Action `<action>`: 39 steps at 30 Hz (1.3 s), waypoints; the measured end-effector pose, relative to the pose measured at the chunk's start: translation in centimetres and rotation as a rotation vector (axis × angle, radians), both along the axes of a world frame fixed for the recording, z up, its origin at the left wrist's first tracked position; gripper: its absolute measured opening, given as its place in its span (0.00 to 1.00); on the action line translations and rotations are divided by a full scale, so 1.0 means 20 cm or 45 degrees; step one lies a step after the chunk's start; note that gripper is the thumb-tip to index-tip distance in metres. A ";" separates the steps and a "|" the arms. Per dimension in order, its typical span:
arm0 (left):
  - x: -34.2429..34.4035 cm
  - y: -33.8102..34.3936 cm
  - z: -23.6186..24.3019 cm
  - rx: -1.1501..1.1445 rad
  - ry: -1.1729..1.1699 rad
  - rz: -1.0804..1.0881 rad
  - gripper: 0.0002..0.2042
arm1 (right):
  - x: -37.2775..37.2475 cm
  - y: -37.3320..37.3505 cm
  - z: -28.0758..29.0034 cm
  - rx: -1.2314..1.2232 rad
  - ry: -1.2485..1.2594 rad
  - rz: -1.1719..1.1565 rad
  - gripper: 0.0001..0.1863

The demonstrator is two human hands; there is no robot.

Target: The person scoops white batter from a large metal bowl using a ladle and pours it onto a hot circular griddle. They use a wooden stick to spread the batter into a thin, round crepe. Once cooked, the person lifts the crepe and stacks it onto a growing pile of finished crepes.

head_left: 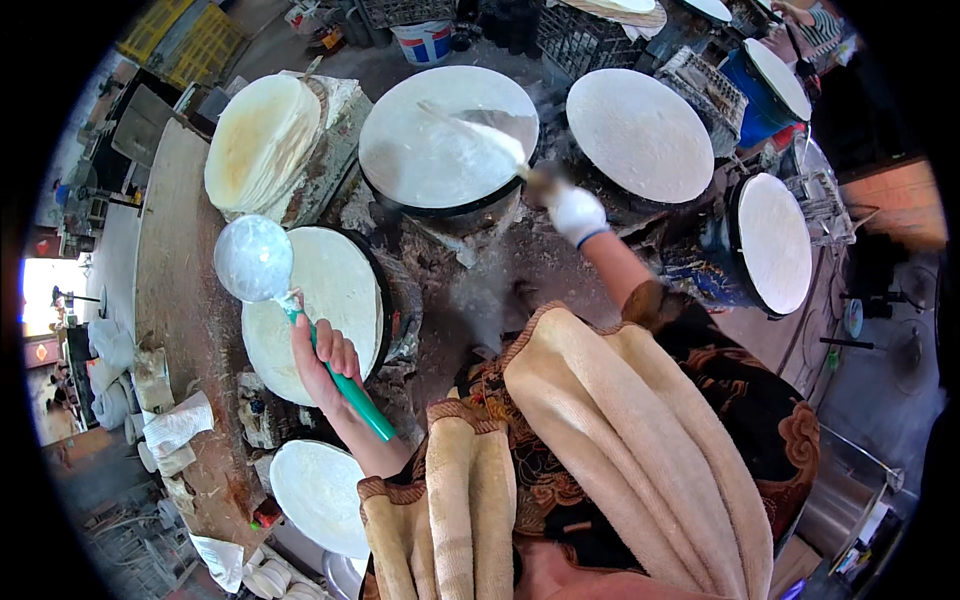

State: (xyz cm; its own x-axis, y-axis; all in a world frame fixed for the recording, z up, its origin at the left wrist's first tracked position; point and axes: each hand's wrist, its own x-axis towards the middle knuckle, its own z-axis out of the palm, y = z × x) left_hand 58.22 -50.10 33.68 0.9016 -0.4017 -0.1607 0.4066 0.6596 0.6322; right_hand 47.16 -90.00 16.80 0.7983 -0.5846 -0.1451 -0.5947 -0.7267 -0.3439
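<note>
My left hand (330, 357) is bare and wraps round the green handle of a ladle (252, 258). The ladle's round, whitish bowl is raised over a round griddle with a pale sheet of batter (325, 310) on it. A white glove with dark, blurred fingers covers my right hand (572, 210). It grips a long, flat spatula (490, 137), whose whitish blade is smeared by motion and reaches across the front right of the middle griddle (430, 160). That griddle's surface is whitish, with a greyer patch by the blade.
At the left, a stack of thin round pancakes (262, 145) rests on a crusted stand. Other coated griddles stand around me: at the upper right (640, 135), far right (773, 245) and lower left (320, 495). Behind are a white bucket (423, 45) and crates (585, 40). Another person's arm (795, 15) shows top right.
</note>
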 end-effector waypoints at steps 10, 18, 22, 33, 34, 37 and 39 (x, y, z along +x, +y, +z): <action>0.04 -0.16 0.00 0.078 0.058 -0.055 0.12 | 0.02 0.17 0.18 0.284 -0.071 0.113 0.22; 0.09 -0.25 -0.01 0.086 0.074 -0.139 0.16 | 0.09 -0.29 0.15 0.087 -0.212 -0.105 0.21; 0.07 -0.28 0.00 0.110 0.074 -0.140 0.17 | 0.01 -0.16 0.03 0.127 -0.235 0.216 0.21; 0.11 -0.36 -0.04 0.228 0.121 -0.211 0.16 | 0.28 -0.15 0.11 0.334 -0.379 -0.175 0.25; 0.10 -0.34 -0.04 0.245 0.114 -0.205 0.15 | 0.23 -0.05 0.07 0.403 -0.587 -0.207 0.27; 0.11 -0.31 -0.10 0.286 0.187 -0.262 0.11 | 0.13 0.11 -0.06 0.772 -1.039 -0.533 0.30; 0.12 -0.37 -0.15 0.352 0.325 -0.353 0.08 | 0.14 0.17 0.10 1.281 -0.906 -0.755 0.24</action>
State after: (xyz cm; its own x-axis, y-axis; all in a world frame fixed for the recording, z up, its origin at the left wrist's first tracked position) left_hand 60.59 -57.45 30.67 0.6839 -0.5326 -0.4986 0.7092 0.3251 0.6256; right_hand 50.05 -86.54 18.76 0.5473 -0.7488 -0.3738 -0.2006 0.3163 -0.9272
